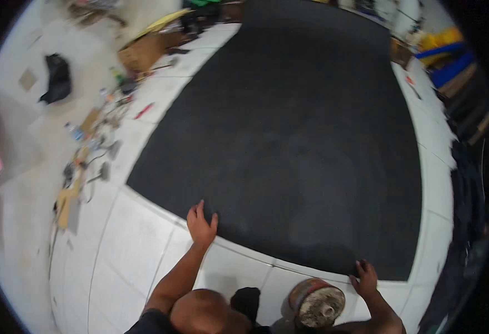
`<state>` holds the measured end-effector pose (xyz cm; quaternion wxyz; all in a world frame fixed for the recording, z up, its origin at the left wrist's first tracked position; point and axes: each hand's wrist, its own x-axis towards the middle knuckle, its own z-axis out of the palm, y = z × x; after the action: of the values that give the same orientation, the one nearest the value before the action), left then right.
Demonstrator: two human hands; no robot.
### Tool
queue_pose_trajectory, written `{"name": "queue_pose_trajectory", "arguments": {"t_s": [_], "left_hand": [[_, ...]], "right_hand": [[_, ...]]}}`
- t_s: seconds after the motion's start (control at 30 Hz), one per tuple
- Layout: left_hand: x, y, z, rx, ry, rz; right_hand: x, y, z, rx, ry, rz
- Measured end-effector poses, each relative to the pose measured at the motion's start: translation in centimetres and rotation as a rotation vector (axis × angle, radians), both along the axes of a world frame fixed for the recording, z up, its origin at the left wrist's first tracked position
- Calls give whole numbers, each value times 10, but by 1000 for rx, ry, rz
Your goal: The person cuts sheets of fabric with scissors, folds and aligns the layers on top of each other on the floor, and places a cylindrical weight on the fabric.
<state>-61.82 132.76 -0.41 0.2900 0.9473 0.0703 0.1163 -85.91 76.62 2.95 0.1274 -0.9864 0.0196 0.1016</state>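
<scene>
A large black sheet [289, 128] lies flat over white tiles, its near edge running slantwise in front of me. My left hand [202, 227] rests on that edge toward the left, fingers stretched out and apart on the sheet. At the near right corner, my right hand [366, 279] touches the same edge, its fingers a little bent and spread. Neither hand grips anything that I can see. Between my arms, close to my body, stands a round can [318, 303] with a dirty, crusted top. My bare knee [200, 310] shows beside the left forearm.
Left of the sheet lie a red slim tool [144, 111], a hammer-like tool [166, 64], a cardboard box [147, 51], a plastic bottle [74, 131] and scattered tools. A black cap-like item [57, 78] lies farther left. Dark cloth [467, 195] lines the right side.
</scene>
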Motion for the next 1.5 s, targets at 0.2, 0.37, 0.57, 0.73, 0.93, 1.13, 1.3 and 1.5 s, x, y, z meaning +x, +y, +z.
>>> {"name": "queue_pose_trajectory", "arguments": {"t_s": [0.2,0.37,0.57,0.73,0.93,1.13,1.3,1.5], "left_hand": [[-38,-33,-15,311,198,-366],[-41,-34,-28,302,420,-354],[-34,-44,-12,347,577,-376],[-32,-35,-28,363,592,-391],[-29,-37,-20,383,663,-406],[-27,-49,-15,469,767,-358],[-21,-55,-1,545,888,-285],[8,-89,47,719,929,-352]], "right_hand": [[16,2,9,-80,34,29],[39,61,71,361,-129,225],[14,103,92,551,-22,806],[23,99,99,419,-117,675],[64,81,114,323,-409,238],[111,59,85,284,-475,152],[138,53,83,318,-361,19],[136,20,126,577,5,15]]}}
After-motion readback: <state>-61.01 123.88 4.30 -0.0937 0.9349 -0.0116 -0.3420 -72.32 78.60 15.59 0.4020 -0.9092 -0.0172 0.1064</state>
